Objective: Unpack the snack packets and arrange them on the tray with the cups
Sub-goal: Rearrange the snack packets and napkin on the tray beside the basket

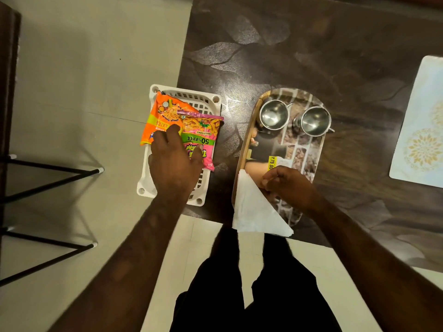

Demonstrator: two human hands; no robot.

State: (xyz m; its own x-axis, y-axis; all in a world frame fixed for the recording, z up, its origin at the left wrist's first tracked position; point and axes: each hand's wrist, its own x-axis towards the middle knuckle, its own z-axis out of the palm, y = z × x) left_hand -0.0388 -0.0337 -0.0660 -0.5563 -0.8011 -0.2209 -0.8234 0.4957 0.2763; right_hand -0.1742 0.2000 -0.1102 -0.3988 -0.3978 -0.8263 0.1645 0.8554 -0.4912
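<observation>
The left hand (173, 161) lay with fingers spread across two snack packets (182, 125) in a white basket (203, 101). The right hand (285, 185), fingers curled together, pinched a folded white napkin (254, 212) at the tray (309, 149) edge.

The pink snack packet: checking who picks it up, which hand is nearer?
Left. The left hand rests on the pink snack packet; the right hand is apart, over the tray.

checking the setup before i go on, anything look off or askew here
The white basket juts past the table edge over the floor. The folded napkin overhangs the tray rim and the table's near edge. Nothing is spilled; both steel cups stand upright.
</observation>
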